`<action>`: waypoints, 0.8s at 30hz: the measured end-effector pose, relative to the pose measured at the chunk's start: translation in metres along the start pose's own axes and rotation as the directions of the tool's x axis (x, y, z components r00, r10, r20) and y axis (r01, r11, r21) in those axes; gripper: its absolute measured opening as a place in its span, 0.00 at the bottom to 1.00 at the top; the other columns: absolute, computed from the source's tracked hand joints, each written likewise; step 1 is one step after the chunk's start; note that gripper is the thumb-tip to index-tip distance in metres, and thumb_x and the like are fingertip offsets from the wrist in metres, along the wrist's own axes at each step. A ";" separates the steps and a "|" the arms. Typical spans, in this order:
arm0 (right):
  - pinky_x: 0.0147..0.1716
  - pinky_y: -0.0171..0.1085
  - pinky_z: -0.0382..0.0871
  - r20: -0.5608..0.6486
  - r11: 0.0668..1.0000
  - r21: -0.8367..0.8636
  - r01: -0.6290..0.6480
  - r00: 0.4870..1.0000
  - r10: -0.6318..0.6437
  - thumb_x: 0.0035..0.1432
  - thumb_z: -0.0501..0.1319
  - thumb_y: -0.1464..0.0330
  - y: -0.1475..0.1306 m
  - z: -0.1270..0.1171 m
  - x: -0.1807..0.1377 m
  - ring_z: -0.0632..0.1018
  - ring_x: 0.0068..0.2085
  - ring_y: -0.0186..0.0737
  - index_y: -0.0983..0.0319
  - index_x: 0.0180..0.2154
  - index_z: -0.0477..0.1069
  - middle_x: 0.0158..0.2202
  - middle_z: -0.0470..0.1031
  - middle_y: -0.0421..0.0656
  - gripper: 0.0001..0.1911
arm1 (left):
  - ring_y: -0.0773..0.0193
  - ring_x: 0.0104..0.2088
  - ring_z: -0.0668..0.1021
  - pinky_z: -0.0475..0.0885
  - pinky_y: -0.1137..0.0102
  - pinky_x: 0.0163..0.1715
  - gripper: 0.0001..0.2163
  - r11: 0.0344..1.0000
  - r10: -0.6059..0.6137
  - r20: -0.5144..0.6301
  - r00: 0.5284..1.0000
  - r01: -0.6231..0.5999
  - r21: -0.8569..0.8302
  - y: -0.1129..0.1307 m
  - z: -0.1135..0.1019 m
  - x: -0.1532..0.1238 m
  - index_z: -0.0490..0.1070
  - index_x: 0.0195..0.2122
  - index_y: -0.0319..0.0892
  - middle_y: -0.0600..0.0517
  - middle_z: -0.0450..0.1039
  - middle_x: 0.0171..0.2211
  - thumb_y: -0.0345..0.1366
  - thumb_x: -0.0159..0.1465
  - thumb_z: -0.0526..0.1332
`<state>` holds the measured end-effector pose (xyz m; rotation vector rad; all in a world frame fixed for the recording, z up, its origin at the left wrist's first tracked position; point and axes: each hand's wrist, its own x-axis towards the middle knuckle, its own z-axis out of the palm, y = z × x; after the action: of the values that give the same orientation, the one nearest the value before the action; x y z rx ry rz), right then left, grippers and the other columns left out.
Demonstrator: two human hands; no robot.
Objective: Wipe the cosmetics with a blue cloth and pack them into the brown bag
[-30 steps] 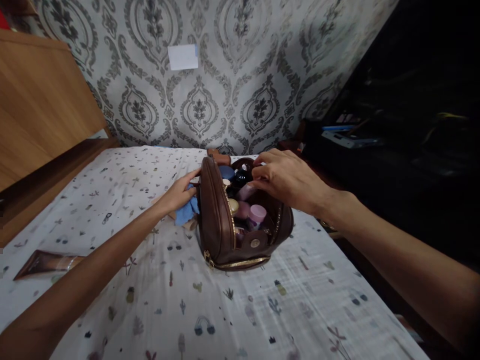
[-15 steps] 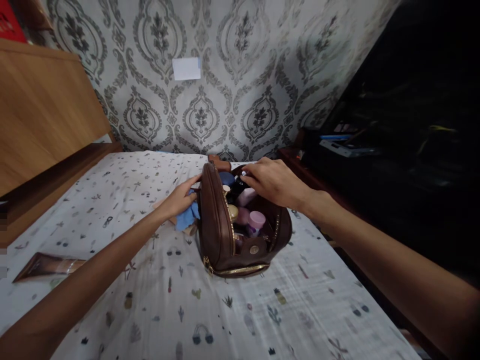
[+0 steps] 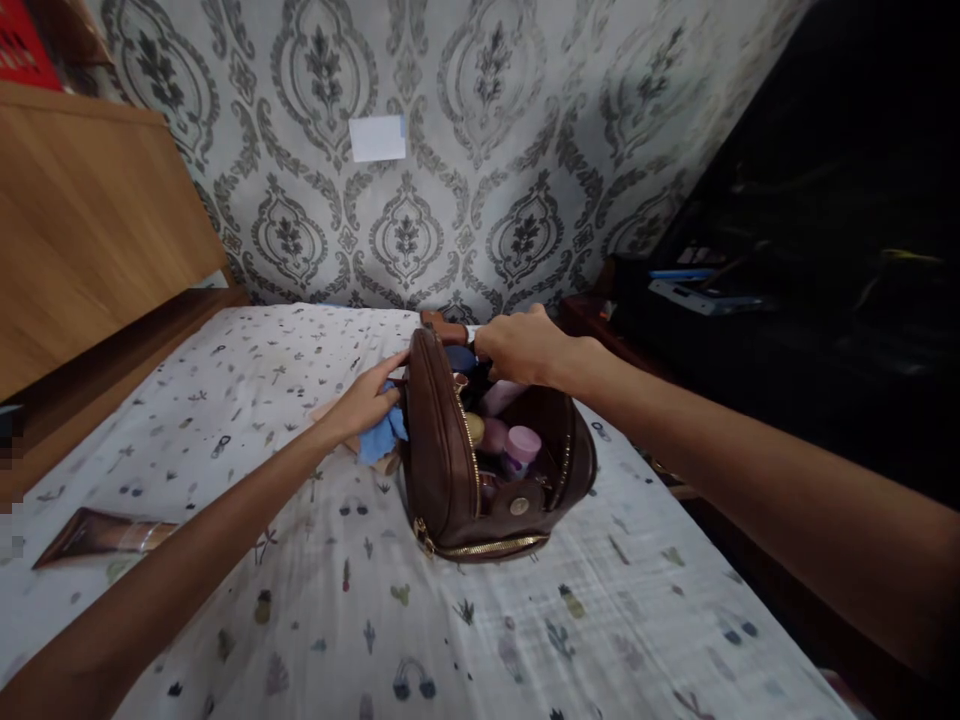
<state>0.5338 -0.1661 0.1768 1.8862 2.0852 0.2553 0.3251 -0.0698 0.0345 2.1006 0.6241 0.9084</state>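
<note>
A brown cosmetic bag (image 3: pixel 442 450) stands unzipped on a patterned white sheet, filled with several bottles and jars. Among them are a pink-lidded jar (image 3: pixel 523 445), a round yellowish cap (image 3: pixel 475 429) and a dark blue round item (image 3: pixel 460 358). My left hand (image 3: pixel 367 400) rests against the bag's left side, fingers stretched along it, above a crumpled blue cloth (image 3: pixel 384 430). Over the bag's back right part, my right hand (image 3: pixel 521 345) is closed, its fingertips turned down into the opening. What it grips, by a dark item, is hidden behind the fingers.
A brown tube (image 3: pixel 105 535) lies on the sheet (image 3: pixel 315 600) at left, near my forearm. Behind the bag is a small brown item (image 3: pixel 444 328). A wooden cabinet (image 3: pixel 90 220) stands at left, a patterned wall behind, and a dark area with a blue-grey object (image 3: pixel 701 295) at right.
My right hand has shifted slightly left and its fingers have curled closed, covering the clear-topped item that showed before. My left hand stays against the bag. The view has shifted slightly.
</note>
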 end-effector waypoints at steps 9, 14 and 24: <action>0.53 0.61 0.65 0.001 0.995 -0.060 0.076 0.997 -0.076 0.57 0.67 0.76 0.001 0.004 0.005 0.80 0.51 0.64 0.67 0.43 0.78 0.46 0.80 0.59 0.10 | 0.47 0.68 0.67 0.58 0.51 0.71 0.36 1.000 -0.018 0.019 1.000 0.019 -0.022 0.001 0.001 -0.001 0.64 0.68 0.40 0.48 0.67 0.66 0.28 0.54 0.56; 0.50 0.54 0.67 0.055 0.972 -0.133 0.193 0.981 -0.188 0.61 0.65 0.70 0.013 0.005 0.002 0.81 0.48 0.61 0.66 0.41 0.80 0.43 0.81 0.56 0.08 | 0.47 0.69 0.65 0.57 0.49 0.71 0.36 0.999 -0.043 0.014 0.999 0.043 0.017 0.002 0.001 -0.001 0.65 0.67 0.41 0.48 0.65 0.67 0.29 0.54 0.55; 0.44 0.40 0.68 -0.169 0.986 -0.085 0.142 0.973 -0.155 0.61 0.60 0.76 0.043 0.014 0.000 0.77 0.50 0.48 0.62 0.49 0.79 0.52 0.75 0.52 0.16 | 0.47 0.68 0.67 0.58 0.50 0.71 0.35 0.999 -0.022 -0.013 1.000 0.023 0.041 -0.003 0.002 -0.001 0.65 0.67 0.39 0.46 0.65 0.68 0.28 0.55 0.55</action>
<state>0.5790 -0.1621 0.1779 1.7108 2.2858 0.4697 0.3259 -0.0697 0.0311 2.1216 0.6770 0.9036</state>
